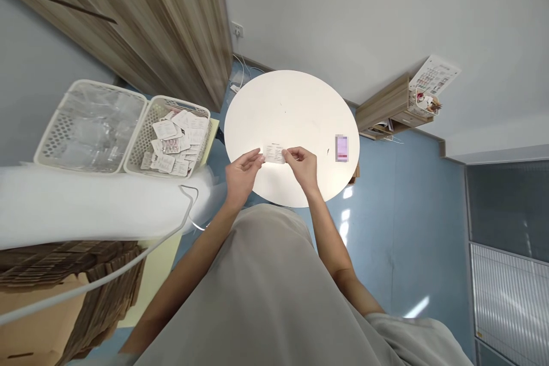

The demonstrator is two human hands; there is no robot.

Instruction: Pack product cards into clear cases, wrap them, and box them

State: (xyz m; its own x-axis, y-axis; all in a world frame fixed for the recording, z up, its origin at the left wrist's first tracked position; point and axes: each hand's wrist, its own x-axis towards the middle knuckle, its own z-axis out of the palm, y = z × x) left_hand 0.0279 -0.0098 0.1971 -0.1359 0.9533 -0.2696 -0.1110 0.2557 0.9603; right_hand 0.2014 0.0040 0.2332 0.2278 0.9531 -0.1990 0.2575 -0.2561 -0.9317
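Note:
A small white card with printed text (273,154) is held flat over the near part of the round white table (291,103). My left hand (243,174) pinches its left edge between thumb and fingers. At the card's right edge, my right hand (302,166) grips it the same way. The print is too small to read. To the right on the tabletop lies a phone with a pinkish screen (342,148).
On the left stand a white basket of clear plastic bags (55,126) and a basket of printed cards and packets (137,146). Below them are a white roll (86,206) and stacked flat cardboard (107,291). A wooden shelf unit (381,106) is at the right wall.

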